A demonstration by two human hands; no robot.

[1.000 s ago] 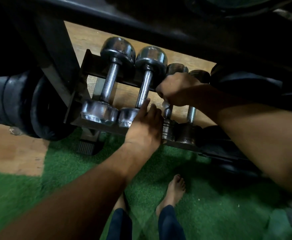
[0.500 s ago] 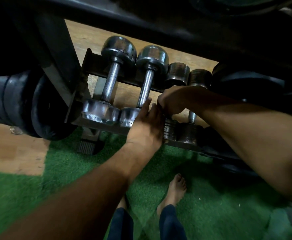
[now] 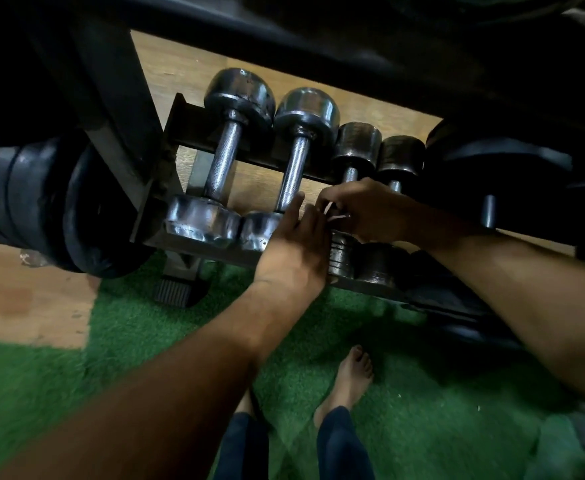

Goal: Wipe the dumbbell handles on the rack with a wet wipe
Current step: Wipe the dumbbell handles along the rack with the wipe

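Right hand (image 3: 364, 211) covered the handle of the third dumbbell (image 3: 355, 143) from the rack's left end, so the grip itself was hidden; fingers curled round the handle with a pale sliver of wipe (image 3: 336, 218) showing at the fingertips, most of it out of sight. Left hand (image 3: 293, 251) lay flat with straight fingers against the near head of the second dumbbell (image 3: 305, 112), gripping nothing. The rack (image 3: 180, 126) right end was dark and cut off; black weights there were hard to make out. An upper rail crossed the top in shadow. Floor was green turf (image 3: 145, 334) with a wood patch (image 3: 24, 296) at left; bare feet (image 3: 351, 375) stood on the turf. Against a second ago, the right hand had slid down the handle toward the near rail, baring the far head; the left hand stayed put.
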